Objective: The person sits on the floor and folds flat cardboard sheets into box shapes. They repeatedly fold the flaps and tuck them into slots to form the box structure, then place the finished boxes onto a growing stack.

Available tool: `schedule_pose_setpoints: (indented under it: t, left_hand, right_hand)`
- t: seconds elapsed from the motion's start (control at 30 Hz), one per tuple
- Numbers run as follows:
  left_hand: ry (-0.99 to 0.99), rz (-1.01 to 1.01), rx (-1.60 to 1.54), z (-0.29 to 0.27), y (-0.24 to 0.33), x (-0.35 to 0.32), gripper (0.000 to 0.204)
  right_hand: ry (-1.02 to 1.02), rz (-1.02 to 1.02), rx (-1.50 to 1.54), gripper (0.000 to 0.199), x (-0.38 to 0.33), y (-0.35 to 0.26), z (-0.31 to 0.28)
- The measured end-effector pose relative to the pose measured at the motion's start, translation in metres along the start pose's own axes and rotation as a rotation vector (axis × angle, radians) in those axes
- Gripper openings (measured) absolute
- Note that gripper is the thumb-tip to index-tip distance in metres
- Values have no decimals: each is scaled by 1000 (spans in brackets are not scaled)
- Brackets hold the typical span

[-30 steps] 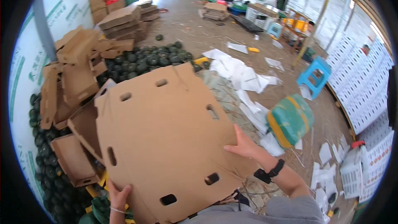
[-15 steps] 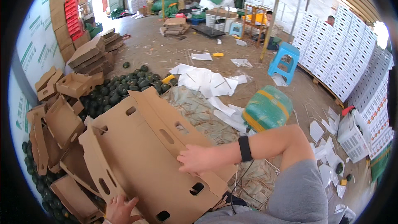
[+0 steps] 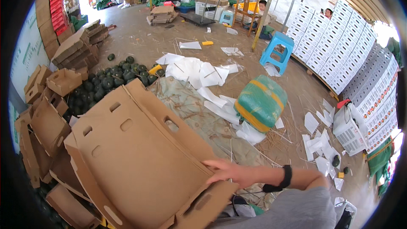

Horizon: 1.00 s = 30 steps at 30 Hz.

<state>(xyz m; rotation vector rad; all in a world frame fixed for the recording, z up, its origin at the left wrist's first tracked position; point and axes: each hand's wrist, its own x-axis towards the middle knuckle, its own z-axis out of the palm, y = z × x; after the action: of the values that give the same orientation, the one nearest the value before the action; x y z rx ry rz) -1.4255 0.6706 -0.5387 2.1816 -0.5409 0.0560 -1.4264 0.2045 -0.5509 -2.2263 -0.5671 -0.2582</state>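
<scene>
A brown cardboard box blank (image 3: 140,144) with slot-shaped handle holes lies tilted in front of me, its flaps partly folded up along the left, right and near sides. My right hand (image 3: 229,173) is at the near right corner, its fingers closed about the edge where the right flap meets the near one. I do not see my left hand. Left of the blank, several folded open boxes (image 3: 51,127) lie piled on one another. Dark green round fruits (image 3: 108,82), which look like squashes or avocados, are heaped just beyond it.
A green wrapped bundle with yellow tape (image 3: 260,104) stands right of the blank on the littered floor. Farther off are a blue stool (image 3: 277,53), white paper sheets (image 3: 195,72) and stacked white cartons (image 3: 326,48). Flat cardboard stacks (image 3: 76,48) stand at the far left.
My right hand has shifted nearer and to the right, to the near corner. The near flap has been raised. My left hand has gone out of sight, and the whole view has swung slightly.
</scene>
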Motion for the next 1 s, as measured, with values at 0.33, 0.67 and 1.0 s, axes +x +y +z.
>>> schedule_pose_setpoints:
  t: [0.33, 0.67, 1.0]
  left_hand:
    - [175, 366, 1021, 14, 32, 90, 49]
    - [-578, 114, 161, -21, 53, 134, 21]
    - [216, -519, -1060, -63, -118, 106, 55]
  right_hand:
    - [145, -129, -608, 59, 93, -4, 31]
    - [-775, -214, -158, 24, 146, -7, 2]
    - [-633, -25, 128, 45, 92, -43, 19]
